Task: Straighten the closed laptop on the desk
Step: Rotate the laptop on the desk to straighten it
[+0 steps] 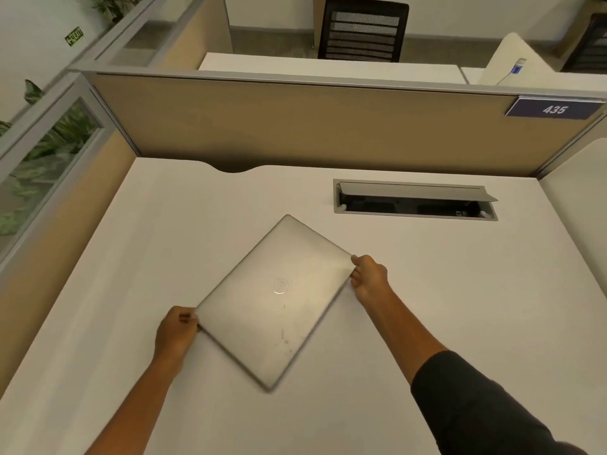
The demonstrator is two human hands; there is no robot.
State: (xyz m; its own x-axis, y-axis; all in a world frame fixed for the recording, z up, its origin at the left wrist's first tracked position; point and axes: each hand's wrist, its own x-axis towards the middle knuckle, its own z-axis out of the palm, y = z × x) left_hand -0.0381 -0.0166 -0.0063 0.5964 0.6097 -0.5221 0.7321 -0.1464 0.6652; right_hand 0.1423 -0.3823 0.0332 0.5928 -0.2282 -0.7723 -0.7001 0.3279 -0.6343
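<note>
A closed silver laptop [274, 300] with a round logo on its lid lies on the white desk [427, 290], turned about 45 degrees so one corner points toward me. My left hand [175, 333] grips its left corner, fingers curled over the edge. My right hand [369, 277] grips the right corner, thumb on top. The near corner looks slightly blurred.
An open cable hatch [415, 200] with a raised grey flap is set in the desk behind the laptop to the right. Tan partition walls [295, 126] close the desk at the back and left; a blue plate reads 435 [554, 109]. A black chair [363, 29] stands beyond.
</note>
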